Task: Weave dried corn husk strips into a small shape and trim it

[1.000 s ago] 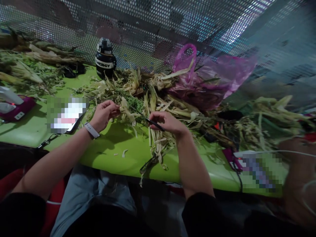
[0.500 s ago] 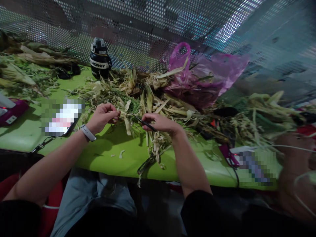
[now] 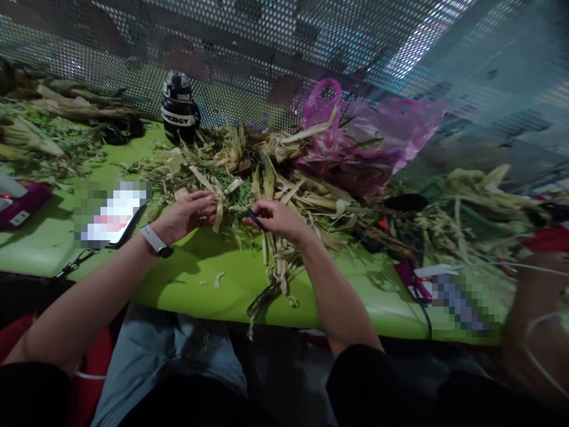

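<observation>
My left hand [image 3: 186, 213], with a grey watch on the wrist, pinches a pale strip of corn husk [image 3: 219, 214] at the near edge of the husk pile [image 3: 249, 172]. My right hand [image 3: 280, 218] is closed round a thin dark tool [image 3: 255, 218] whose tip points left toward the strip. Both hands hover just above the green table [image 3: 200, 290]. More husk strips [image 3: 278, 267] trail from under my right hand over the table's front edge.
A black jar [image 3: 178, 112] stands at the back by the perforated metal screen. A pink plastic bag [image 3: 355, 142] lies behind the pile. A phone [image 3: 113, 213] lies left, a purple device [image 3: 20, 201] far left. Another person's arm [image 3: 533, 308] is at the right.
Both hands moved slightly away from me into the husk pile and closer together. The held strip now hangs down from my left fingers.
</observation>
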Demonstrator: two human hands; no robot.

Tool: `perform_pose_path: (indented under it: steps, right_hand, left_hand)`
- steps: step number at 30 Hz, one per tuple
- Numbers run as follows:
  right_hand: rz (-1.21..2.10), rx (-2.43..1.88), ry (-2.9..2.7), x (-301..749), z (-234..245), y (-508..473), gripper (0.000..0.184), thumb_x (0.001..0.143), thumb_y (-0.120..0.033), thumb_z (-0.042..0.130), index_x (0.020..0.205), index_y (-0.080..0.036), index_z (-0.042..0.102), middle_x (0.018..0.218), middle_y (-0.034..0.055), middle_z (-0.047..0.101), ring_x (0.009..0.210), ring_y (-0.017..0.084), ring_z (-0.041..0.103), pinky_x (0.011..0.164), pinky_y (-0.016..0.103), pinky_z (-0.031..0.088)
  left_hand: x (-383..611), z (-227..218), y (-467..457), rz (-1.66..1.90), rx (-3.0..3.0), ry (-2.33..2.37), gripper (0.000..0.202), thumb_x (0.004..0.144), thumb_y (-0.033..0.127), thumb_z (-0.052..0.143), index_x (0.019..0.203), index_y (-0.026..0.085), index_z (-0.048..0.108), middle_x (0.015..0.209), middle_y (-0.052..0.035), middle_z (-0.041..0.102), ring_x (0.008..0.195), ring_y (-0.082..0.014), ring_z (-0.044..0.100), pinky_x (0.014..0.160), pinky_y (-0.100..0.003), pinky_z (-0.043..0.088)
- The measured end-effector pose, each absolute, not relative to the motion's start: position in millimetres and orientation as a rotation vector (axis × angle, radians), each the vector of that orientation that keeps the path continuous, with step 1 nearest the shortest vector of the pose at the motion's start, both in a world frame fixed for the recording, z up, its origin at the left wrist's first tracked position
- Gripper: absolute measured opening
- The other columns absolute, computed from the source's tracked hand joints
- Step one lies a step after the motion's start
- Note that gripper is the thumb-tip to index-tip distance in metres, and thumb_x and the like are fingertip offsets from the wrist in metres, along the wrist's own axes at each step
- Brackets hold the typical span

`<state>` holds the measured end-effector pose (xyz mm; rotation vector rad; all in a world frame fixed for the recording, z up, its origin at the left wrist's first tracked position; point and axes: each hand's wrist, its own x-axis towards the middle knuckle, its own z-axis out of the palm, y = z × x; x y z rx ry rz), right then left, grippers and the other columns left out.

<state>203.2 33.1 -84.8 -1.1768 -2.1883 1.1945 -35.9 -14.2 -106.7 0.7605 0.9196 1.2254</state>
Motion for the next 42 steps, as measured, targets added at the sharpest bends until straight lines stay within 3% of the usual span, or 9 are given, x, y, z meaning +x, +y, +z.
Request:
perform_pose_path:
  steps: [4, 18, 33, 42]
  right_hand:
    - [1.139, -1.177, -2.266, 201.1, -85.7, 29.8, 0.042, 0.067, -0.054, 0.073, 0.073, -0.018, 0.052, 0.065, -0.0042, 0.048, 0.059, 0.009, 0.041, 0.056, 0.024, 0.031]
    - [1.34, -1.06, -2.307, 201.5, -96.8, 35.2, 0.032, 0.083, -0.049, 0.057, 0.084, -0.018, 0.053, 0.074, -0.0019, 0.054, 0.067, 0.011, 0.049, 0.062, 0.025, 0.037]
    - [1.384, -1.038, -2.272, 197.9, -96.8, 33.4, 0.037, 0.08, -0.053, 0.061, 0.076, -0.019, 0.048, 0.068, -0.0035, 0.048, 0.063, 0.011, 0.045, 0.059, 0.024, 0.034]
    - [1.232, -1.119, -2.242, 192.0, -95.3, 25.7, 0.042, 0.077, -0.058, 0.062, 0.072, -0.019, 0.046, 0.06, -0.0055, 0.044, 0.055, 0.009, 0.04, 0.054, 0.023, 0.03]
  left_hand:
    - [-35.0, -113.2, -15.3, 1.18, 1.008, 0.973, 0.026, 0.067, 0.033, 0.081, 0.085, 0.016, 0.072, 0.084, -0.0032, 0.069, 0.066, -0.0073, 0.059, 0.059, -0.017, 0.048]
    - [-33.7, -116.8, -14.4, 1.197, 1.15, 0.954, 0.024, 0.072, 0.034, 0.077, 0.087, 0.016, 0.073, 0.085, -0.0044, 0.07, 0.068, -0.0082, 0.058, 0.062, -0.02, 0.045]
    - [-32.8, -117.3, -15.0, 1.19, 1.183, 0.973, 0.026, 0.072, 0.036, 0.077, 0.089, 0.017, 0.073, 0.087, -0.0041, 0.07, 0.071, -0.0091, 0.059, 0.065, -0.021, 0.046]
    - [-32.7, -114.1, -15.3, 1.22, 1.15, 0.986, 0.025, 0.072, 0.035, 0.077, 0.087, 0.016, 0.072, 0.083, -0.0029, 0.068, 0.07, -0.0087, 0.058, 0.066, -0.021, 0.045]
